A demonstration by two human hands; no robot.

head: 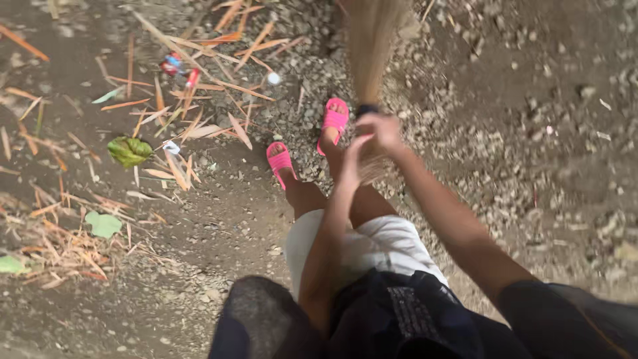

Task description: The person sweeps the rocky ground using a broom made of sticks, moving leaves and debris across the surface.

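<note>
**Two hands on a straw broom, with leaves lying to the left**

On the far left we see dry orange leaf strips point(50, 249) spread in a loose heap on the dirt ground point(219, 226). Two green leaves lie among them, a curled one point(129, 151) and a flat pale one point(103, 225). Higher up there is a small red and blue wrapper point(179, 66), and a little white round bit point(274, 78) sits on the gravel near it.

In the middle we see our two feet in pink sandals point(280, 161), one a step ahead of the other point(334, 119). They stand apart, which likely keeps us steady.

Just right of the feet, our left hand point(352, 163) and our right hand point(379, 129) are close together on the broom point(369, 40). The right hand is clenched around the broom where a dark band ties the straw. The left hand is just below it and looks closed on the bundle too, but it is blurry, so we cannot be sure. We think two hands give a firmer hold. The straw fans out and points away from us, over the gravel at the top of the view.

On the right we see only gravel and small stones point(551, 126).
</note>
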